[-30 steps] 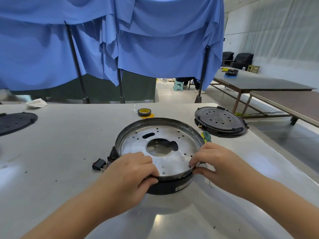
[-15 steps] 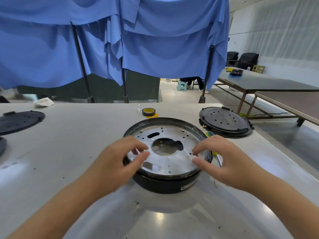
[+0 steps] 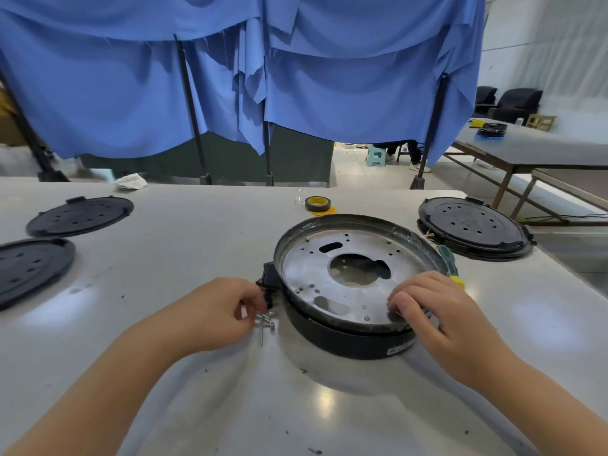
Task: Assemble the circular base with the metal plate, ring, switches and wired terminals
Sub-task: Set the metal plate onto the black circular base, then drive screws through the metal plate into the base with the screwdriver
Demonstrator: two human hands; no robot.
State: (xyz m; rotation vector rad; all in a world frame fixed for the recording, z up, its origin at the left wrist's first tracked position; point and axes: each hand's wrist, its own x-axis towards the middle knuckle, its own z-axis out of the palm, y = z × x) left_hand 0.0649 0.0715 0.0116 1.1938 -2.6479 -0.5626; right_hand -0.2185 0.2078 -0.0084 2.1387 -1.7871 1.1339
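Both hands are working at the circular base (image 3: 345, 339), which is sitting on the white table (image 3: 164, 258) with the metal plate (image 3: 355, 284) and ring (image 3: 296, 235) on top. Left hand (image 3: 217, 311) is curling its fingers over a few loose screws (image 3: 265, 320) just beside the base, near a black switch (image 3: 269, 278); whether it is pinching one I cannot tell. Right hand (image 3: 437, 311) is resting bent fingers on the plate's near rim, hiding that edge. A green and yellow screwdriver (image 3: 449, 261) is lying behind the right hand. Three black round covers (image 3: 473, 228) (image 3: 79, 215) (image 3: 29, 268) and a roll of tape (image 3: 317, 204) are lying around, with blue cloth (image 3: 296, 77) hanging behind.
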